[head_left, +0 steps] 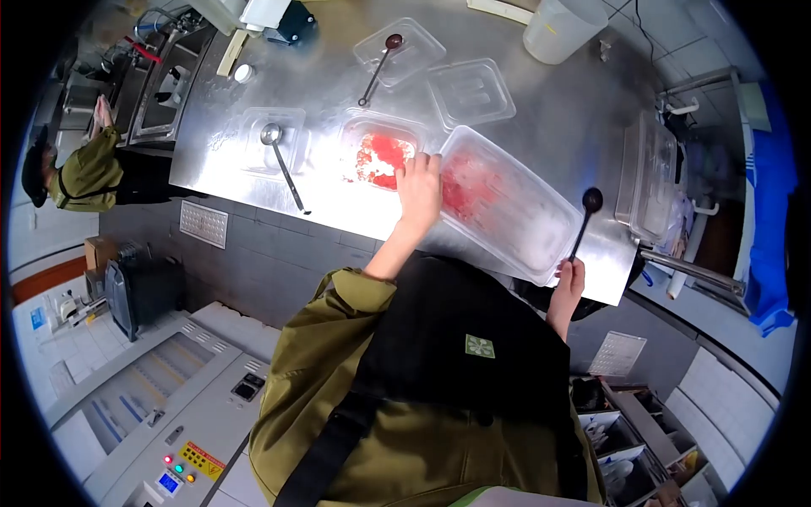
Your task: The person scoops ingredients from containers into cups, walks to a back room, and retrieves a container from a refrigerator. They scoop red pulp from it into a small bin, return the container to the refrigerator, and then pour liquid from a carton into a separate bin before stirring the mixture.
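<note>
My left hand point(419, 190) is closed over the left end of a long translucent plastic tub point(532, 224). The tub is tilted, with red residue smeared over its left half. That end meets a smaller clear container point(348, 128), which holds red chopped pieces point(382, 155). At the tub's near right corner, my right hand point(570, 286) grips the handle of a dark spoon point(592, 201), its bowl pointing up. Whether these fingers also hold the tub is hard to tell.
A metal ladle point(271, 135) lies on a clear container at left. Another dark spoon point(393, 42) rests on a clear lid at the back, near a second lid point(473, 91). A white bucket point(564, 32) stands behind. Another person point(89, 173) is by the sink.
</note>
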The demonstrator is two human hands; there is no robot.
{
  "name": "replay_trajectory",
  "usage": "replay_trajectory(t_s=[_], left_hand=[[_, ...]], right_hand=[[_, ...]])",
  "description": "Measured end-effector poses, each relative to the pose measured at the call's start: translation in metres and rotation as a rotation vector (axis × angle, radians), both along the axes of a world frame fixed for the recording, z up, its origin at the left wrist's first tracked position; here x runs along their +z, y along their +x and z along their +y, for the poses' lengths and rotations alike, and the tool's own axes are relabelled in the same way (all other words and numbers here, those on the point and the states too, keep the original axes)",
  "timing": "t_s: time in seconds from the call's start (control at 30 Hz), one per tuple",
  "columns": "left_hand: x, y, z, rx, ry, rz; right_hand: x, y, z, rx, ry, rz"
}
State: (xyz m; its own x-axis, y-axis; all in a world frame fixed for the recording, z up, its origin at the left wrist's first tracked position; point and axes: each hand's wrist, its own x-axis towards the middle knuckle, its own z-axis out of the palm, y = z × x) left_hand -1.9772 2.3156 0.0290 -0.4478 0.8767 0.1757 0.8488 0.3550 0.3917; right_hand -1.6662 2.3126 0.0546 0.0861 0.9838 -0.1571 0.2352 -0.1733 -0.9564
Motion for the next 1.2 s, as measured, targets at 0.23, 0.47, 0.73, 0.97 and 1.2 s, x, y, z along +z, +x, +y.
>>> replay_trajectory(t_s=[0.23,0.47,0.73,0.97,1.2], left_hand=[[0.028,-0.021,-0.054,-0.04,0.309,-0.253],[0.001,-0.074,-0.129,0.358,0.201,-0.564],[-0.012,-0.106,-0.138,0.415,0.207,-0.703],[-0.019,-0.116,-0.134,0.347,0.205,-0.753],[-0.024,-0.123,-0.138,0.349,0.159,-0.736]], right_hand=[[0.045,-0.178,0.046,0.765,0.447,-0.364],[0.004,-0.293,0.069,1.243,0.796,-0.972],[0.059,-0.295,0.073,1.61,0.634,-1.05],[0.043,-0.313,0.084,1.346,0.626,-1.085],[0.022,-0.318,0.073,1.342,0.689,-0.952]])
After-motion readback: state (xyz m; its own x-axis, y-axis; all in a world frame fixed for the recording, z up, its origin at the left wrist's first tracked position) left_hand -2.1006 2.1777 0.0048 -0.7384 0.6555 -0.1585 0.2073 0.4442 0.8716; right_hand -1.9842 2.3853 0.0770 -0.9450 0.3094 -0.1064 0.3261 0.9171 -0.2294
